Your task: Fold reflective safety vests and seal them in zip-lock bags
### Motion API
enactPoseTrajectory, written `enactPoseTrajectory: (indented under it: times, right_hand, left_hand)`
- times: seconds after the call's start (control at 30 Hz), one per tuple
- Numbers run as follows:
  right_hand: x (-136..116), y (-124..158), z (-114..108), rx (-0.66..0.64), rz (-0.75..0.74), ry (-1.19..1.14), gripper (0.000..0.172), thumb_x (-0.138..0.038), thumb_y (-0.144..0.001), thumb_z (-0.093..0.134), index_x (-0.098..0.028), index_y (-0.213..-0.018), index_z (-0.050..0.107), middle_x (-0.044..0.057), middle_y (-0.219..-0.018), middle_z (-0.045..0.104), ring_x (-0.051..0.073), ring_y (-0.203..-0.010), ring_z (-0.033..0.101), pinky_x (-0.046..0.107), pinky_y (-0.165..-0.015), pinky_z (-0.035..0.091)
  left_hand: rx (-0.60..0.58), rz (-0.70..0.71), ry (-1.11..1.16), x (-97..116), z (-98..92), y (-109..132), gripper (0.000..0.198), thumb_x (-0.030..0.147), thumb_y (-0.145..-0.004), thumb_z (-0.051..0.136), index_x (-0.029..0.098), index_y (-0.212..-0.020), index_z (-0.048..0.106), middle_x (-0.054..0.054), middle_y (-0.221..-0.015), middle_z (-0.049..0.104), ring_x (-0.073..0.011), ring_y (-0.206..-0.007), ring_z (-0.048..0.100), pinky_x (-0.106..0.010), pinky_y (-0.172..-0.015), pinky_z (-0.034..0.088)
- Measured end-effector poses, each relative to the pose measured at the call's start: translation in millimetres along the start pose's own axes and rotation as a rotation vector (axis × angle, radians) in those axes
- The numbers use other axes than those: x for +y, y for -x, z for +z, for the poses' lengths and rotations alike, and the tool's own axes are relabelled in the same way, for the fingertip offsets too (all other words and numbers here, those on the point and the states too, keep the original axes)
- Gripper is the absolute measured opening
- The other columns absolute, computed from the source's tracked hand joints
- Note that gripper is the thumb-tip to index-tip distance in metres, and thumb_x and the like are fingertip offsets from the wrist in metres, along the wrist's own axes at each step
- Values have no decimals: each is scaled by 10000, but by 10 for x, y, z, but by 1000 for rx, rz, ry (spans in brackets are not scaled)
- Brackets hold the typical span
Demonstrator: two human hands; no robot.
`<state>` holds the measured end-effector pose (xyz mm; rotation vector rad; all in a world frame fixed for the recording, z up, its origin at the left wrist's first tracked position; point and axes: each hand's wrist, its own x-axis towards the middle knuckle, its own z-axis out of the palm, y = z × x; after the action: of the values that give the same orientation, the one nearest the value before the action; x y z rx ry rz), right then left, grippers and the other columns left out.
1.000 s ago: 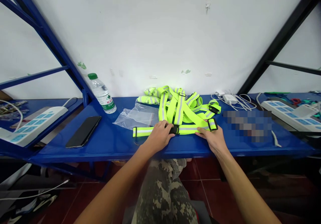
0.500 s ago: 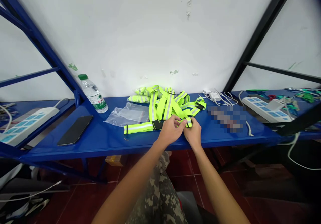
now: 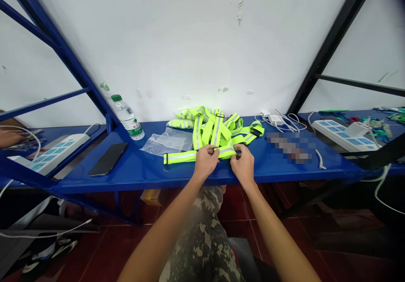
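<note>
Right now, from my end of the feed, both hands are busy near the front edge of the blue surface [image 3: 139,174]. I have the left hand [image 3: 206,162] pinched narrow, thumb and fingers closed on a yellow-green reflective band [image 3: 183,157], and the right hand [image 3: 243,164] closed on the same band a little further along, so a short stretch spans the gap between them. The band lies crosswise, its left end running out past the left hand to a black slider [image 3: 165,159]. Just behind it sits a tangle of reflective straps [image 3: 218,128]. To the left I can see a clear plastic bag [image 3: 167,142] lying flat, then a green-capped water bottle [image 3: 129,121] and a dark phone [image 3: 108,159]. On the right rests a white charger [image 3: 276,119], near a pixelated patch [image 3: 291,147] I can't read through. Far left, another person's hand [image 3: 11,138] shows near a white power strip [image 3: 60,153].
</note>
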<state>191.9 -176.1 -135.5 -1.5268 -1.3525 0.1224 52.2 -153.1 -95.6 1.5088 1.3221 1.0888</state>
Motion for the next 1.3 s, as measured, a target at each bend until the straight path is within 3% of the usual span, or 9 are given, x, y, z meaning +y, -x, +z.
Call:
enactPoseTrajectory:
  times: [0.13, 0.23, 0.4, 0.5, 0.63, 0.8, 0.93, 1.17, 1.3]
  right_hand:
    - [-45, 49, -2, -17, -217, 79, 336, -86, -825, 407, -137, -1058, 643, 143, -1084, 633, 248, -1014, 598, 365, -883, 498]
    - [-90, 74, -15, -40, -384, 168, 355, -63, -859, 389, -147, -1066, 666, 141, -1128, 623, 249, -1079, 563, 380, -937, 478]
    - [-133, 60, -14, -174, -556, 301, 378, -9, -820, 418, -164, -1019, 700, 120, -1152, 635, 260, -1098, 525, 404, -959, 471]
    - [-131, 36, 4, -248, -620, 330, 373, 3, -815, 415, -144, -989, 710, 116, -1114, 659, 257, -1079, 528, 389, -972, 468]
    - [-211, 44, 23, -352, -589, 425, 372, -4, -823, 422, -151, -1015, 705, 106, -1112, 672, 249, -1046, 556, 377, -944, 478]
    - [-544, 84, 47, -402, -516, 613, 309, -200, -906, 483, -199, -1167, 648, 131, -1230, 601, 281, -1029, 557, 323, -658, 492]
    - [-668, 74, 131, -488, -550, 688, 295, -190, -938, 436, -223, -1120, 666, 123, -1176, 615, 284, -1016, 562, 297, -558, 445]
    - [-555, 83, 189, -486, -470, 653, 272, -224, -959, 434, -221, -1077, 679, 112, -1178, 615, 257, -985, 576, 300, -588, 466]
    - [-575, 99, 219, -437, -572, 618, 263, -144, -915, 459, -183, -1027, 694, 124, -1269, 600, 294, -1138, 502, 362, -780, 503]
  left_hand:
    - [41, 59, -131, -49, -210, 16, 229, 298, -863, 566, 131, -979, 670, -39, -733, 701, -134, -518, 642, -252, -554, 494]
    - [117, 129, -304, -66, -329, 23, 220, 302, -855, 572, 145, -956, 689, -53, -766, 716, -172, -634, 666, -283, -627, 492]
    - [239, 266, -668, -181, -416, 39, 232, 297, -866, 553, 187, -1027, 679, -65, -839, 709, -263, -907, 643, -365, -772, 469]
    - [239, 267, -682, -263, -439, 28, 233, 301, -875, 542, 200, -1055, 651, -56, -858, 694, -260, -938, 619, -368, -793, 458]
    - [244, 268, -651, -318, -454, 24, 219, 271, -879, 534, 192, -1066, 617, -61, -916, 678, -238, -937, 611, -358, -826, 454]
    - [264, 290, -674, -325, -432, 47, 162, 263, -881, 539, 188, -1007, 608, -81, -1003, 659, -239, -970, 600, -363, -853, 452]
    - [270, 285, -647, -321, -431, 34, 148, 256, -862, 576, 181, -987, 604, -78, -998, 658, -239, -976, 598, -356, -854, 457]
    - [284, 302, -632, -339, -446, 35, 157, 326, -876, 596, 189, -954, 598, -78, -992, 651, -235, -967, 597, -365, -865, 458]
    - [275, 274, -645, -349, -447, 21, 116, 301, -857, 615, 196, -896, 586, -66, -954, 649, -237, -957, 594, -367, -853, 456]
